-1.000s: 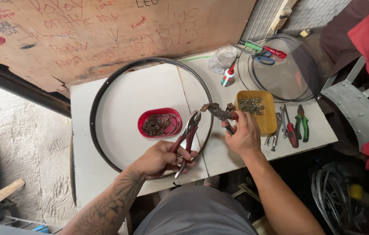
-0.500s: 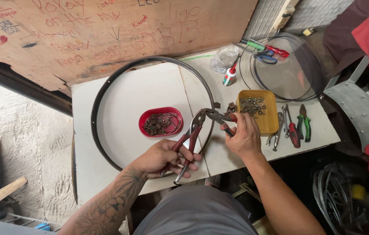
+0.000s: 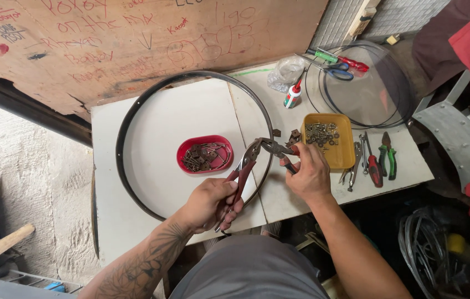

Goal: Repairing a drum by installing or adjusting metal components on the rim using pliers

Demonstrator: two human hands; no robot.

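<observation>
two hands worked over the white bench [image 3: 135, 221] in the head view: the left hand [image 3: 210, 202] was clamped on red-handled pliers [image 3: 243, 171], the right hand [image 3: 308, 176] gripped a second pair of pliers [image 3: 275, 149], both tips meeting at the black hoop [image 3: 129, 119], beside a red tray [image 3: 204, 154] and a yellow tray [image 3: 347, 160].

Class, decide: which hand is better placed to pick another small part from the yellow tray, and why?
Right. The right hand holds its pliers right beside the yellow tray; the left hand, gripping red-handled pliers, sits farther away, nearer the red dish.
</observation>
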